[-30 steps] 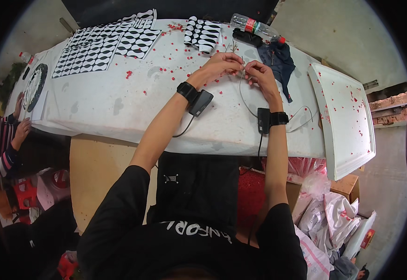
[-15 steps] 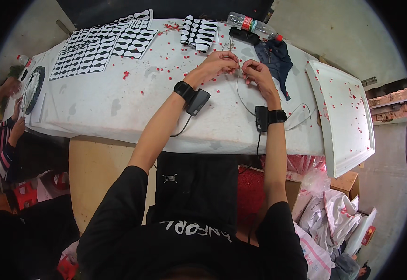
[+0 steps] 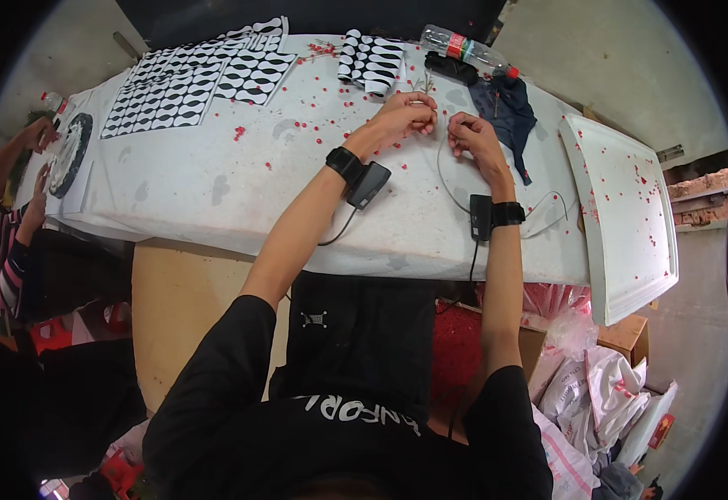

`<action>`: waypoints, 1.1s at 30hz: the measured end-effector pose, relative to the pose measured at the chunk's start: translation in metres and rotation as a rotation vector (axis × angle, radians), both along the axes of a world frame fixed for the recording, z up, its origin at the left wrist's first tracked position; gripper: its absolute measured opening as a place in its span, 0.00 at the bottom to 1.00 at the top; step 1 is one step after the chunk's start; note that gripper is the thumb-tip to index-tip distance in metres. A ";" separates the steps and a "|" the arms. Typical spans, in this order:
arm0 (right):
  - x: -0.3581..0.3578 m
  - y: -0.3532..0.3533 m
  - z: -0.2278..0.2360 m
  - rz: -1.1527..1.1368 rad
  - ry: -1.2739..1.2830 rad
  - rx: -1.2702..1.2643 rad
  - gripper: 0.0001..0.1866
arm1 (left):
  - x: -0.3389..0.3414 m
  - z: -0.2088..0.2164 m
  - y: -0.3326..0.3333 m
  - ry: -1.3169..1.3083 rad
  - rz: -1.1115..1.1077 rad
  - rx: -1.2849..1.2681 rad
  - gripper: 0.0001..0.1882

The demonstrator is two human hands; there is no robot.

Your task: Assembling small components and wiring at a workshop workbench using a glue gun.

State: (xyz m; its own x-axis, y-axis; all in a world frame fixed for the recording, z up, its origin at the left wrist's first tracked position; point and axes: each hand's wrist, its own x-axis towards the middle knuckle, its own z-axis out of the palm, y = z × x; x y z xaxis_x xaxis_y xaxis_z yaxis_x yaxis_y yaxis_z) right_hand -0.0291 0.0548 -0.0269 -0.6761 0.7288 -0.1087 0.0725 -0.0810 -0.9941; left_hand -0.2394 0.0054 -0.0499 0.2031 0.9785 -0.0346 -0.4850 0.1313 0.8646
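My left hand [image 3: 406,117] is closed, its fingers curled round a small thin-stemmed sprig [image 3: 426,83] that sticks up beyond the knuckles. Just to the right, my right hand [image 3: 478,142] has its thumb and fingertips pinched together. Whatever lies in that pinch is too small to make out. A thin pale wire [image 3: 441,171] rises between the two hands, curves down to my right wrist and loops out on the table's right side. Which fingers its upper end meets, I cannot tell. Small red beads [image 3: 348,135] lie scattered around my hands on the white-covered table [image 3: 272,204].
Black-and-white patterned sheets [image 3: 164,87], a folded patterned piece [image 3: 372,62], a plastic bottle [image 3: 464,47] and dark cloth [image 3: 506,117] lie farther back. A white tray [image 3: 627,217] with red beads leans at the right edge. Another person's hands [image 3: 39,137] work by a round dark-rimmed object [image 3: 72,157].
My hands have drawn a little apart, the right one shifting away from the left. The whole scene sits slightly farther right in the view.
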 end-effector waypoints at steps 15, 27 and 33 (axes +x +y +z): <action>-0.006 -0.007 0.005 -0.047 0.046 0.036 0.05 | 0.003 0.004 -0.006 0.124 0.004 0.077 0.14; -0.007 -0.013 0.012 -0.065 0.014 0.053 0.06 | 0.003 0.010 -0.010 0.175 0.012 0.035 0.10; -0.006 -0.003 0.001 -0.046 0.008 0.067 0.08 | -0.002 0.004 0.001 0.072 -0.001 0.045 0.06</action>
State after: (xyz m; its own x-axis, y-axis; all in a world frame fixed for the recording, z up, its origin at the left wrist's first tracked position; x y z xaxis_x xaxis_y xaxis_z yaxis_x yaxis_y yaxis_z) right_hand -0.0346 0.0516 -0.0258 -0.6420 0.7648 -0.0531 0.0620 -0.0172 -0.9979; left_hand -0.2415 0.0066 -0.0456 0.2024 0.9793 -0.0052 -0.4212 0.0919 0.9023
